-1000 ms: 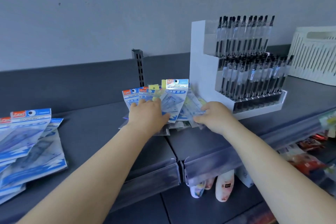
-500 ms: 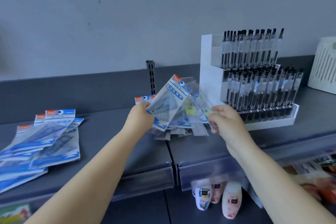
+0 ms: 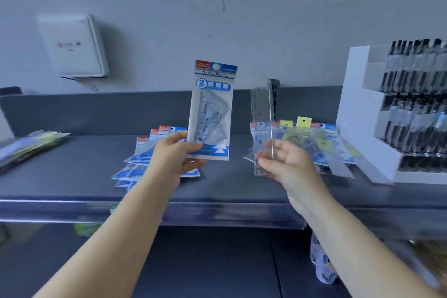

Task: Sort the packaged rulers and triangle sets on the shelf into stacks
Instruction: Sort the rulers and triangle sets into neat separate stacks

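Triangle set pack is up in the air above the shelf, upright, long axis vertical, printed header w/ "GEOMETRIC" at top, blue band at bottom, face toward the camera; clear triangles show thru the front. Left hand grips it at the lower left corner, thumb on the front near the blue band, fingers curled behind. Right hand holds a clear ruler pack, also upright, long axis vertical, turned nearly edge-on so its face is hard to read; it's pinched at the bottom end btwn thumb and curled fingers, palm facing left. The two held packs are apart, side by side, both in front of the dark back panel. Behind and below the left hand, a fanned stack of blue packs lies flat on the shelf, headers pointing toward the back wall. Behind the right hand, a mixed pile of packs lies on the shelf, some w/ blue headers, some w/ yellow tags, just beside the white pen display at right, which is full of black pens. Far left on the shelf, another flat stack, blurred, greenish edges. White box mounted on the wall up left.
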The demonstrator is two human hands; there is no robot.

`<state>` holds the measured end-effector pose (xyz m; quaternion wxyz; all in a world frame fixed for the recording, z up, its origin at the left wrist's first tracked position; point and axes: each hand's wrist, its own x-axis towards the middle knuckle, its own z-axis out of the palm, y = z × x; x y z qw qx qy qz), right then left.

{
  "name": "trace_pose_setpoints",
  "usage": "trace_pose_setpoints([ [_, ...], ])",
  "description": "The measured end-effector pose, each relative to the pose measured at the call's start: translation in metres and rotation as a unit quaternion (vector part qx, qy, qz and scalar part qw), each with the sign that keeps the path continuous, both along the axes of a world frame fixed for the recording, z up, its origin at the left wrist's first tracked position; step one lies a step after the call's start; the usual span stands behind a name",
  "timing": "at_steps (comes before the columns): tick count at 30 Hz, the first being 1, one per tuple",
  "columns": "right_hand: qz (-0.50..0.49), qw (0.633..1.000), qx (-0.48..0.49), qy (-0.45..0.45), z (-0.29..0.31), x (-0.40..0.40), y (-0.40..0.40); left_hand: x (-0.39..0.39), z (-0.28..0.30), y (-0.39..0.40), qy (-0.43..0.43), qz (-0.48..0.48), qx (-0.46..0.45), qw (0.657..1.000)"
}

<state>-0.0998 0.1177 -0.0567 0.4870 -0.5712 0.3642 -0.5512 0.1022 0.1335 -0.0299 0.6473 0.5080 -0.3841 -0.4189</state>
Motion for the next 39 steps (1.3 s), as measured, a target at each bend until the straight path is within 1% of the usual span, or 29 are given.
trace_pose_setpoints([
  [4,0.044,0.999,0.013,-0.002,0.005,0.054,0.014,0.054,0.0,0.028,-0.01,0.029,0.011,0.999],
  [8,0.06,0.998,0.026,-0.01,0.004,0.101,0.029,0.101,0.004,0.045,-0.021,0.043,0.032,0.998],
  [13,0.045,0.998,0.032,-0.022,0.005,0.14,0.044,0.14,0.013,0.044,-0.038,0.018,0.045,0.998],
  [19,0.007,0.999,0.02,-0.032,0.012,0.167,0.055,0.163,0.012,0.026,-0.012,-0.03,0.06,0.998],
  [20,-0.002,0.999,0.019,-0.032,0.011,0.172,0.057,0.166,0.01,0.023,-0.028,-0.035,0.068,0.997],
  [21,-0.008,0.999,0.018,-0.033,0.011,0.177,0.058,0.169,0.007,0.019,-0.076,-0.028,0.073,0.994],
  [22,-0.011,0.999,0.016,-0.031,0.011,0.183,0.059,0.172,0.004,0.016,-0.145,-0.017,0.075,0.986],
  [23,-0.013,0.999,0.014,-0.028,0.01,0.188,0.059,0.174,0.002,0.015,-0.209,-0.001,0.072,0.975],
  [24,-0.014,1.0,0.014,-0.023,0.01,0.194,0.058,0.177,0.0,0.015,-0.255,0.018,0.062,0.965],
  [27,-0.001,1.0,0.017,-0.013,0.01,0.215,0.052,0.194,-0.002,0.014,-0.333,0.034,0.019,0.942],
  [29,0.012,1.0,0.013,-0.007,0.013,0.233,0.045,0.212,-0.005,0.014,-0.408,0.046,0.001,0.912],
  [30,0.022,1.0,0.011,-0.007,0.015,0.244,0.041,0.222,-0.005,0.015,-0.448,0.059,-0.003,0.892],
  [31,0.035,0.999,0.011,-0.01,0.017,0.255,0.037,0.231,-0.005,0.016,-0.496,0.076,-0.001,0.865],
  [33,0.064,0.998,0.009,-0.015,0.02,0.282,0.028,0.253,-0.006,0.019,-0.592,0.115,0.014,0.797],
  [34,0.078,0.997,0.006,-0.016,0.021,0.295,0.024,0.263,-0.006,0.019,-0.625,0.129,0.023,0.77],
  [36,0.104,0.994,0.005,-0.022,0.023,0.32,0.016,0.284,-0.007,0.019,-0.665,0.143,0.05,0.731],
  [39,0.135,0.99,0.009,-0.029,0.025,0.353,0.006,0.315,-0.009,0.02,-0.698,0.174,0.089,0.689],
])
